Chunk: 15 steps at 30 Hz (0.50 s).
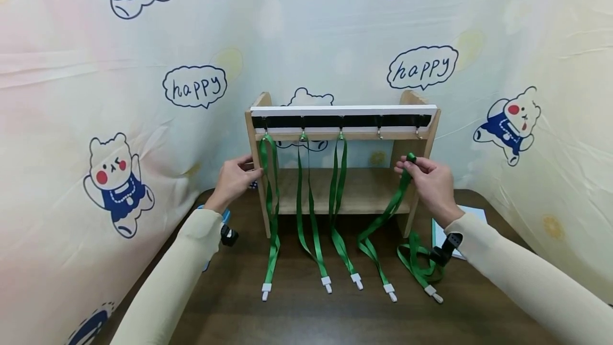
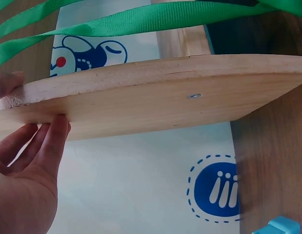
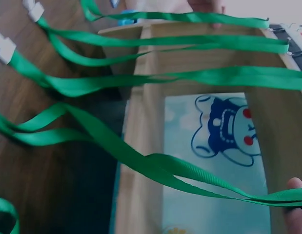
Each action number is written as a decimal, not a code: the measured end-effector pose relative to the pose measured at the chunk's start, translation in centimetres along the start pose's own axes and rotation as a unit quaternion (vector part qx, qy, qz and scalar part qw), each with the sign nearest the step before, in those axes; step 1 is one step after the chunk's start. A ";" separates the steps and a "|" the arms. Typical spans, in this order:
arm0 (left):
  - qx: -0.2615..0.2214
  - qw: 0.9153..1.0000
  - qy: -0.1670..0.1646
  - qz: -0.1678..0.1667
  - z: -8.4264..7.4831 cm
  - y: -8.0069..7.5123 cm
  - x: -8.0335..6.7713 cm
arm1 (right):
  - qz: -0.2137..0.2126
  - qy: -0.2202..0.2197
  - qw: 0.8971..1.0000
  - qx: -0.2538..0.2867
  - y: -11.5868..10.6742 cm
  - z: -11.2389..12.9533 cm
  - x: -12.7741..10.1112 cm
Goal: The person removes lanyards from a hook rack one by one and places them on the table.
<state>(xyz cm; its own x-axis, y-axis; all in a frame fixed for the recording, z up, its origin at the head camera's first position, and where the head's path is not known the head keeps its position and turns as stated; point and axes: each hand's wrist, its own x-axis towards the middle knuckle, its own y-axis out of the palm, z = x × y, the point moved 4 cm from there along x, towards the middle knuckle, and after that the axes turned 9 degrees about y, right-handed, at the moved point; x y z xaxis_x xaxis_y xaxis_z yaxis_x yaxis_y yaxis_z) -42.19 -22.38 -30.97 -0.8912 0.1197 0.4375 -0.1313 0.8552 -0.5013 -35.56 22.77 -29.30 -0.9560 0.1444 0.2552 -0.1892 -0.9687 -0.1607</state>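
Note:
A wooden rack (image 1: pixel 330 190) stands on the table, with several hooks on its top bar. My left hand (image 1: pixel 234 181) holds the edge of the rack's left side panel (image 2: pixel 155 97), thumb on one face and fingers against the other. Between thumb and fingers my right hand (image 1: pixel 431 182) pinches the upper loop end of a green lanyard (image 1: pixel 390 207), in front of the rack's right side; its white clip (image 1: pixel 390 292) rests on the table. Three other green lanyards (image 1: pixel 270 201) hang from the left, second and middle hooks. The two right hooks (image 1: pixel 380 131) carry nothing.
One more green lanyard (image 1: pixel 415 260) lies loosely coiled on the table below my right wrist. Behind it is a pale blue-edged flat item (image 1: pixel 471 214), partly covered by the arm. A blue object (image 2: pixel 280 226) sits left of the rack. Printed cloth surrounds the table.

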 end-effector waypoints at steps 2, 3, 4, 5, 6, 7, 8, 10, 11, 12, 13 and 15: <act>0.000 1.000 -0.001 0.000 0.1 0.1 0.0 | -0.003 0.005 1.000 -0.013 -0.4 -0.7 -0.2; 0.000 1.000 -0.002 0.000 0.1 0.1 0.0 | -0.005 0.008 1.000 -0.020 -0.5 -1.1 -0.3; 0.000 1.000 -0.002 -0.001 0.1 0.1 0.0 | -0.007 0.009 0.999 -0.029 -0.7 -1.4 -0.3; 0.000 1.000 -0.002 -0.002 0.1 0.2 0.0 | -0.009 0.012 0.999 -0.036 -0.9 -1.7 -0.4; 0.000 1.000 -0.002 -0.003 0.1 0.2 0.0 | -0.009 0.014 0.999 -0.041 -1.0 -2.0 -0.5; 0.001 1.000 -0.003 -0.004 0.1 0.2 0.0 | -0.011 0.015 0.999 -0.049 -1.1 -2.3 -0.6; 0.002 1.000 -0.003 -0.004 0.1 0.2 0.0 | -0.013 0.016 0.998 -0.058 -1.3 -2.5 -0.6; 0.001 1.000 -0.004 -0.004 0.1 0.2 0.0 | -0.015 0.017 0.996 -0.082 -1.5 -3.0 -0.8; 0.002 1.000 -0.004 -0.003 0.1 0.2 0.0 | -0.017 0.015 0.996 -0.091 -1.6 -3.2 -0.9; 0.000 1.000 -0.004 -0.003 0.1 0.2 0.0 | -0.018 0.013 0.995 -0.099 -1.8 -3.4 -1.0; -0.001 1.000 -0.005 -0.003 0.1 0.1 0.0 | -0.019 0.012 0.994 -0.108 -1.9 -3.7 -1.1; -0.004 1.000 -0.006 -0.003 0.1 0.1 0.0 | -0.021 0.008 0.993 -0.115 -2.1 -4.2 -1.2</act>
<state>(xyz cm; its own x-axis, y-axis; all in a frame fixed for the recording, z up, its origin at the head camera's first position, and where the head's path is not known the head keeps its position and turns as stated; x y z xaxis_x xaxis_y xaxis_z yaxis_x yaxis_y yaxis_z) -42.22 -22.36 -31.08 -0.8955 0.1075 0.4318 -0.1342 0.8599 -0.4925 -34.91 25.50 -33.25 -0.9495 0.1877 0.2516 -0.2727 -0.8902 -0.3649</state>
